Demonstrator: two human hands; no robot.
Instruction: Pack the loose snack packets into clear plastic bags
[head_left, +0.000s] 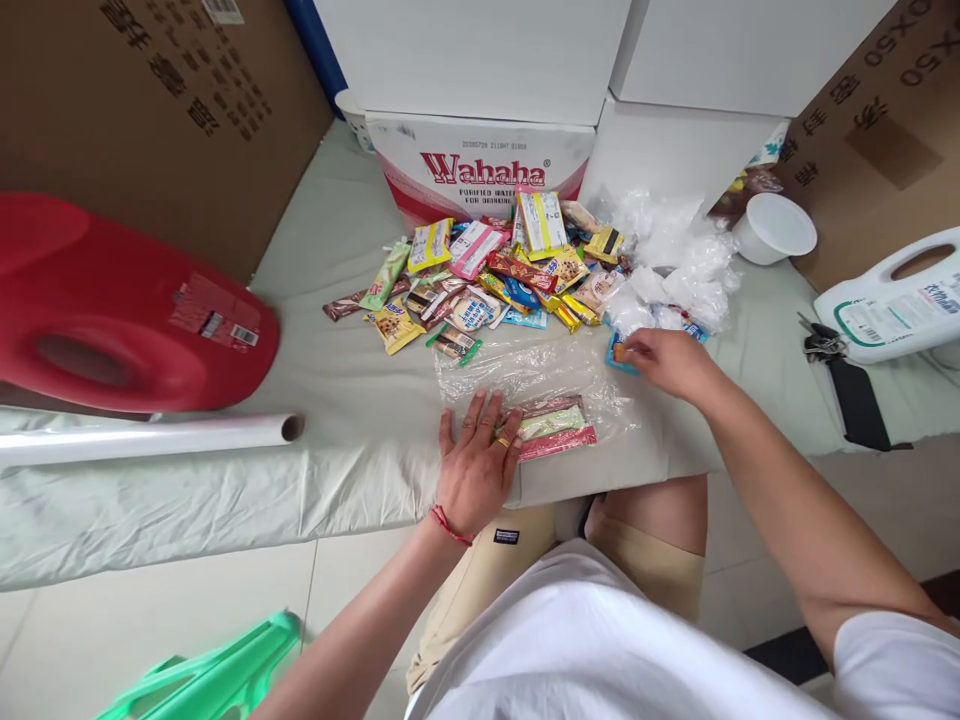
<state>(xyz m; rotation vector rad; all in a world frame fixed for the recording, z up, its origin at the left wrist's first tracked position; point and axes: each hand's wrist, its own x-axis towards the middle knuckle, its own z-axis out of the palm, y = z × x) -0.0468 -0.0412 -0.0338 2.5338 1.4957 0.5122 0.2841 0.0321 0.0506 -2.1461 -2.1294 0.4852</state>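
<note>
My left hand (pixel 476 465) lies flat with its fingers spread on a clear plastic bag (pixel 487 375). Beside its thumb, several slim wrapped snack sticks (pixel 555 425), brown, pale green and pink-red, lie side by side in or on the bag; I cannot tell which. My right hand (pixel 667 362) pinches a blue snack packet (pixel 622 366) to the right of the bag, its fingertips partly hiding it. Behind the bag spreads a heap of mixed wrapped snacks (pixel 469 310). Crumpled clear plastic bags (pixel 675 255) are piled just behind my right hand.
A Wahaha carton (pixel 480 150) and white boxes (pixel 480 50) stand at the back. At left are a red jug (pixel 135 300) and a white roll (pixel 150 435). At right sit a white tub (pixel 776 228), a white bottle (pixel 892 300), keys (pixel 825 340) and a black pouch (pixel 859 400).
</note>
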